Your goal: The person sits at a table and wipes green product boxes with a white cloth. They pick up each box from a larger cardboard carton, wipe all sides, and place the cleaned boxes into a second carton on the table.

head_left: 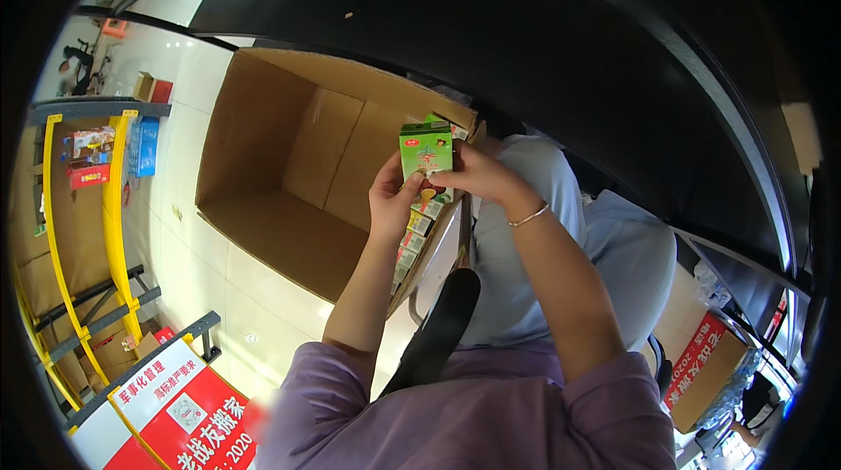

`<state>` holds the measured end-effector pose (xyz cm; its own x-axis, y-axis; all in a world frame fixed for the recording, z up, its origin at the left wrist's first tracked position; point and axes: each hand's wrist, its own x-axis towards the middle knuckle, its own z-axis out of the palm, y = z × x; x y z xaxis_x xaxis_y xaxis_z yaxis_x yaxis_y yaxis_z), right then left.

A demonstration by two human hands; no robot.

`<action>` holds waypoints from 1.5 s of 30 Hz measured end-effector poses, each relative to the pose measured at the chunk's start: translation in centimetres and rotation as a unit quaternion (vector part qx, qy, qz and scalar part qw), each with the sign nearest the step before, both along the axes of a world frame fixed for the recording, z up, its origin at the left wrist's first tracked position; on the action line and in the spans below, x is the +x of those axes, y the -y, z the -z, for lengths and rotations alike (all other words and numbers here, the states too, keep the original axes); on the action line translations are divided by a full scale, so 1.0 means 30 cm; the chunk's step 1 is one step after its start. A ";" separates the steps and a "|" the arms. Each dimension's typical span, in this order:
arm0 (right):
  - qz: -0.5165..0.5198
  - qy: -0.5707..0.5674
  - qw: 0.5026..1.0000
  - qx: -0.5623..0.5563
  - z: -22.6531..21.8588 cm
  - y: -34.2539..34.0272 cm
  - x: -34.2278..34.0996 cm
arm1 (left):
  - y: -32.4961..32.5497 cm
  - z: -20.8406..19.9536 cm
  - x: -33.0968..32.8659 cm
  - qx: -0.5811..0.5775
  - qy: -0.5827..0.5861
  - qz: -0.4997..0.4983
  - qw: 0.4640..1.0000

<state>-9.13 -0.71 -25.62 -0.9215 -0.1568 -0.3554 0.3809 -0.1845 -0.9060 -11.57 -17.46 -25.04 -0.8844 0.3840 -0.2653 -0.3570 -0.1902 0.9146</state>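
Both hands are closed on a small green rectangular cardboard packet (426, 141). The left hand (392, 194) grips its lower left side, thumb on the front; the right hand (482, 174) grips its lower right side, thumb across the front. The forearms reach forward and converge, the right wrist wearing a thin bracelet (529, 215). The packet is seen against the right-hand side of a large open brown cardboard carton (250, 124).
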 end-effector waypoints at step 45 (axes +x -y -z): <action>0.214 -0.330 0.755 0.525 -1.095 -0.714 0.634 | -0.824 -0.994 0.200 0.007 -0.548 0.281 0.788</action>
<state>9.88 20.71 7.22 -0.8389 0.2544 0.4812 -0.1072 0.7895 -0.6043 -5.57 7.25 4.79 -0.2686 0.7923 0.5479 0.6143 -0.2972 0.7309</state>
